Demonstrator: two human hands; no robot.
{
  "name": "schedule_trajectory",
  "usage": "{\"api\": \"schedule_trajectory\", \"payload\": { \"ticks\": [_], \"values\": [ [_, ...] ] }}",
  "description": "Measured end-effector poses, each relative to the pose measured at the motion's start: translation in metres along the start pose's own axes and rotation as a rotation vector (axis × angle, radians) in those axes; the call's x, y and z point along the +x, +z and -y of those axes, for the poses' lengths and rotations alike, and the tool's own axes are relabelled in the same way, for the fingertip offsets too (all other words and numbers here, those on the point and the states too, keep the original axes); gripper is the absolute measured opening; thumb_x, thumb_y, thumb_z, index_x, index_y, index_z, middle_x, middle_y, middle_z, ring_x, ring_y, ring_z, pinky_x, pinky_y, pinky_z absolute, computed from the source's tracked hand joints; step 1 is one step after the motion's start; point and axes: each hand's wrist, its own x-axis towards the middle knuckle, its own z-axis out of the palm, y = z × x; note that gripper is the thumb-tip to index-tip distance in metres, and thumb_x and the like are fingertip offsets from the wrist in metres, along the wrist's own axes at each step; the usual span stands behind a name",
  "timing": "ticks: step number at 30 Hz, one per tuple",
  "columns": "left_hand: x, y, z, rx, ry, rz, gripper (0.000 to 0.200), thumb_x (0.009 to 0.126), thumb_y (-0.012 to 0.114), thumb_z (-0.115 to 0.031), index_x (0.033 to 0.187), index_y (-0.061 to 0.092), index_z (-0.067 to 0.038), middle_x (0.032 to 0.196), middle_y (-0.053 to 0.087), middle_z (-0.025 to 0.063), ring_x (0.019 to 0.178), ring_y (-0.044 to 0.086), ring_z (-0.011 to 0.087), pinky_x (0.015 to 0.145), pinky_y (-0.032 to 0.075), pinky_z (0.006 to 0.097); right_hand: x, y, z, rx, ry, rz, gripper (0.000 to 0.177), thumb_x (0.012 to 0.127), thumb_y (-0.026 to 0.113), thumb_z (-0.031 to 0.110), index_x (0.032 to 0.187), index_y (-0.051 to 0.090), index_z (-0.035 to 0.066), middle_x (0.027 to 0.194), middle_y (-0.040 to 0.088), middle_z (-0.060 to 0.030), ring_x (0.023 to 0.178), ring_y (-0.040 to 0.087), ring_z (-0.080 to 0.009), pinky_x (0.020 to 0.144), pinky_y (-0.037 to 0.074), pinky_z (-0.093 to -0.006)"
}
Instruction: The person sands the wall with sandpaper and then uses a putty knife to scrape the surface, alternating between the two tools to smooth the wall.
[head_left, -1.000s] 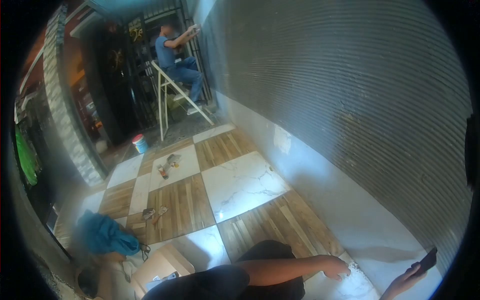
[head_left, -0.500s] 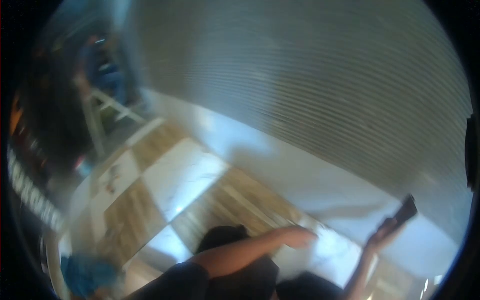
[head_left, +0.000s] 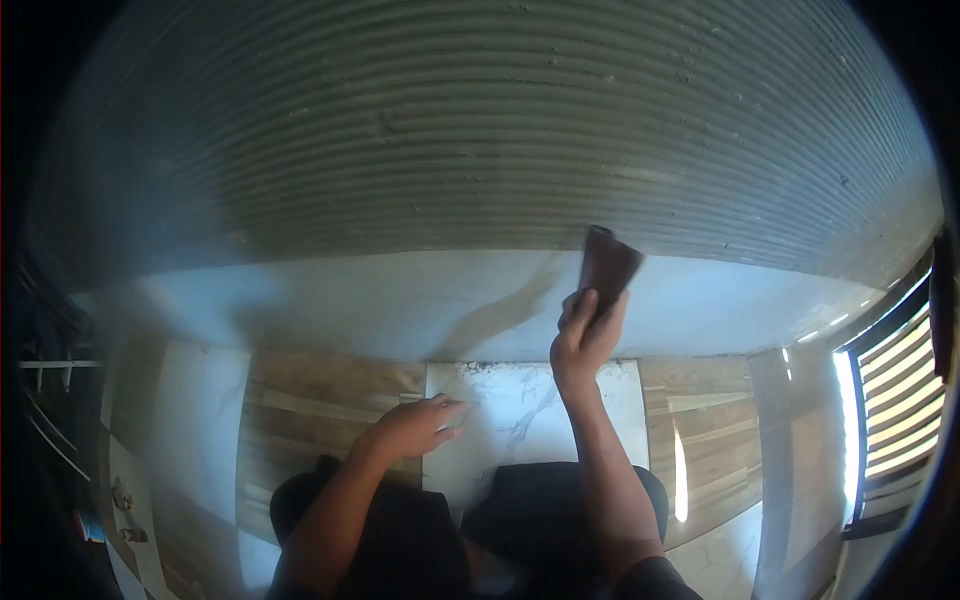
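Observation:
My right hand (head_left: 583,332) is raised in front of the wall and grips a dark flat tool (head_left: 607,264), a scraper or trowel blade, whose top edge reaches the line where the white skirting tile (head_left: 380,300) meets the grey ribbed wall (head_left: 480,130). My left hand (head_left: 415,425) rests palm down, fingers spread, on the left edge of a white marble floor tile (head_left: 530,410) directly ahead of me. My knees in dark trousers (head_left: 560,515) are below both hands.
Wood-pattern floor tiles (head_left: 320,400) alternate with white ones to either side. A louvred window or gate (head_left: 895,390) lets in light at the right. Small items lie on the floor at far left (head_left: 125,500).
The view has swung right from the far ladder and seated person to the wall straight ahead. My right hand has lifted the dark tool up against the skirting; my left hand stays on the floor.

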Motion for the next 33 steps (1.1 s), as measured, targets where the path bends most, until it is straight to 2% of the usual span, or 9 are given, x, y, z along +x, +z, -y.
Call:
{"api": "schedule_trajectory", "payload": {
  "ticks": [1,5,8,11,13,18,19,25,33],
  "values": [
    [0.0,0.002,0.001,0.008,-0.002,-0.01,0.048,0.103,0.057,-0.033,0.145,0.05,-0.012,0.14,0.056,0.0148,0.119,0.062,0.0365,0.098,0.051,0.0465,-0.002,0.001,0.003,0.095,0.095,-0.079,0.012,0.107,0.044,0.009,0.111,0.043,-0.002,0.066,0.057,-0.0132,0.052,0.055,-0.0272,0.052,0.042,-0.0373],
    [0.002,0.007,0.007,0.011,0.025,-0.047,0.047,0.103,0.058,-0.033,0.144,0.052,-0.01,0.138,0.057,0.0134,0.119,0.061,0.0354,0.099,0.05,0.0452,-0.005,0.007,0.0,-0.11,-0.24,0.102,0.012,0.107,0.045,0.011,0.11,0.045,-0.001,0.064,0.055,-0.0078,0.051,0.05,-0.0163,0.049,0.039,-0.0305],
    [0.001,0.004,0.006,0.007,0.021,-0.041,0.047,0.103,0.058,-0.033,0.143,0.053,-0.01,0.139,0.057,0.0133,0.12,0.061,0.0351,0.1,0.05,0.045,-0.004,0.004,0.001,0.108,0.076,-0.131,0.007,0.104,0.048,0.005,0.108,0.045,0.0,0.066,0.058,-0.0129,0.05,0.056,-0.0252,0.05,0.044,-0.0354],
    [-0.001,0.001,0.002,0.015,0.009,-0.041,0.048,0.103,0.058,-0.034,0.143,0.052,-0.01,0.139,0.057,0.0132,0.121,0.061,0.0349,0.1,0.05,0.0451,0.003,-0.005,-0.004,-0.206,-0.259,0.071,0.007,0.103,0.05,0.003,0.107,0.045,-0.001,0.065,0.058,-0.0117,0.052,0.058,-0.0229,0.051,0.045,-0.0342],
    [0.0,0.002,0.003,0.007,0.018,-0.048,0.048,0.103,0.058,-0.034,0.144,0.052,-0.01,0.14,0.057,0.0132,0.121,0.061,0.0349,0.101,0.05,0.0451,0.004,-0.002,0.0,-0.092,-0.152,-0.11,0.01,0.105,0.048,0.008,0.103,0.048,-0.002,0.062,0.056,-0.0119,0.048,0.054,-0.0223,0.048,0.042,-0.0331],
    [-0.003,-0.003,0.0,0.006,0.003,-0.033,0.048,0.103,0.058,-0.034,0.144,0.052,-0.01,0.14,0.057,0.0131,0.121,0.061,0.0347,0.101,0.05,0.0453,0.006,-0.008,-0.011,-0.243,-0.27,-0.047,0.003,0.1,0.05,0.0,0.102,0.047,-0.001,0.063,0.057,-0.0137,0.053,0.059,-0.0294,0.051,0.045,-0.0343],
    [-0.003,-0.001,0.002,0.012,0.002,-0.042,0.049,0.103,0.057,-0.035,0.144,0.051,-0.01,0.141,0.056,0.013,0.121,0.061,0.0345,0.101,0.05,0.0453,0.005,-0.007,-0.006,-0.17,-0.147,-0.129,0.004,0.1,0.05,-0.001,0.102,0.048,-0.001,0.063,0.057,-0.0141,0.052,0.058,-0.0294,0.051,0.044,-0.0344],
    [-0.003,0.0,0.002,0.016,-0.006,-0.041,0.049,0.103,0.057,-0.035,0.145,0.051,-0.01,0.142,0.056,0.0125,0.122,0.06,0.0334,0.102,0.049,0.0449,0.004,-0.006,0.003,-0.262,-0.279,-0.071,0.006,0.101,0.051,0.002,0.104,0.046,-0.001,0.064,0.057,-0.0135,0.05,0.057,-0.0291,0.05,0.044,-0.0345],
    [-0.003,0.0,0.002,0.008,-0.008,-0.036,0.049,0.103,0.057,-0.035,0.145,0.051,-0.011,0.142,0.056,0.0116,0.123,0.06,0.0331,0.102,0.049,0.0442,-0.003,-0.001,-0.001,-0.079,-0.046,-0.085,0.005,0.102,0.05,0.002,0.103,0.046,0.0,0.063,0.056,-0.0134,0.051,0.057,-0.0251,0.05,0.043,-0.0347]
  ]
}}
